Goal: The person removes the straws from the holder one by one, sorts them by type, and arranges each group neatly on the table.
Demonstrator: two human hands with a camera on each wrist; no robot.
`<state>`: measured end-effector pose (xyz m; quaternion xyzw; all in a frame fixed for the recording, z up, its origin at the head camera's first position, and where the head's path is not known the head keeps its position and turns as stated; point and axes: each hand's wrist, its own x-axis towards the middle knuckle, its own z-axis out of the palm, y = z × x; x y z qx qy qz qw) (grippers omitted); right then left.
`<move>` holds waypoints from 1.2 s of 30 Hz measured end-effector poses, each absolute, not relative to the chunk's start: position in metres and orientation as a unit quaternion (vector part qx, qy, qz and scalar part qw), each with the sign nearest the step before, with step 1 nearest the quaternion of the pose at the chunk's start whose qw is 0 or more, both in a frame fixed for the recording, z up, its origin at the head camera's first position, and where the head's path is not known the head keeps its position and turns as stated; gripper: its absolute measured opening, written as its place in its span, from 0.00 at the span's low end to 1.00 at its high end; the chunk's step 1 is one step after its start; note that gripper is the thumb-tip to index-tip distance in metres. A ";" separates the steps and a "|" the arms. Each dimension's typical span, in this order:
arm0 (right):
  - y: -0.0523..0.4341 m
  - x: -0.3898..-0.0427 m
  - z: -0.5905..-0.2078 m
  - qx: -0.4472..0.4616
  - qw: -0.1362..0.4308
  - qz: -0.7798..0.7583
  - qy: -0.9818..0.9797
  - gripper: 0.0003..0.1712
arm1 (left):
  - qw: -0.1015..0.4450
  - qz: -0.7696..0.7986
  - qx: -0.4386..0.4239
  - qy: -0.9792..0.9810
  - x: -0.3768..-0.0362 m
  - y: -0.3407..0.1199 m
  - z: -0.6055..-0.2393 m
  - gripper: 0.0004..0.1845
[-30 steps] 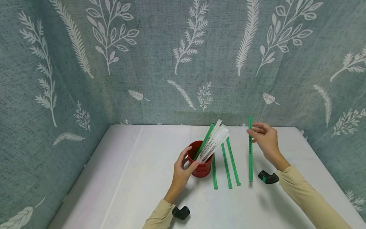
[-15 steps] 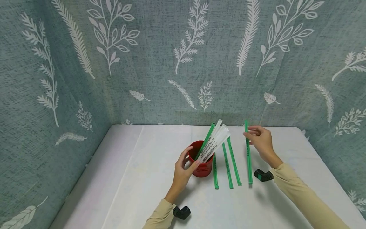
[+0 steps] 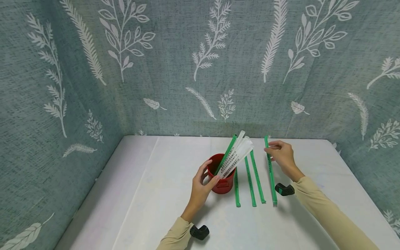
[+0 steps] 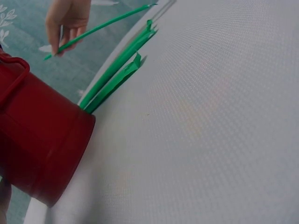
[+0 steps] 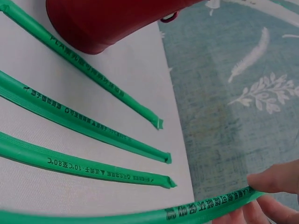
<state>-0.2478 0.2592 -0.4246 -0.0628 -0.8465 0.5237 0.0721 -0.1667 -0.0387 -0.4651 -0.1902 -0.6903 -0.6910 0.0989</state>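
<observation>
Green wrapped straw [image 3: 270, 170]: its upper end is sitting pinched in the fingers [image 3: 271, 150] of the right hand [image 3: 281, 155], its lower end resting on the counter [image 3: 162, 208], long axis running toward the person. Three like straws [image 3: 250, 180] are lying just beside it, toward the red bucket [image 3: 222, 183]. The left hand [image 3: 201, 185] is gripping the bucket rim, fingers curled, nearer the bucket than the right.
</observation>
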 end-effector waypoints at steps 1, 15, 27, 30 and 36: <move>0.259 -0.249 -0.426 -0.064 0.069 0.524 -0.847 0.21 | 0.099 -0.691 -0.191 -0.690 -0.167 -0.039 -0.465 0.30; 0.256 -0.262 -0.445 -0.085 0.043 0.506 -0.857 0.19 | 0.097 -0.690 -0.188 -0.693 -0.167 -0.040 -0.468 0.30; 0.254 -0.271 -0.459 -0.089 0.018 0.499 -0.862 0.20 | 0.100 -0.689 -0.190 -0.692 -0.167 -0.041 -0.469 0.30; 0.253 -0.273 -0.461 -0.092 0.019 0.492 -0.865 0.19 | 0.101 -0.688 -0.190 -0.693 -0.167 -0.040 -0.469 0.30; 0.251 -0.277 -0.470 -0.104 0.018 0.425 -0.899 0.15 | 0.105 -0.686 -0.195 -0.693 -0.168 -0.040 -0.468 0.30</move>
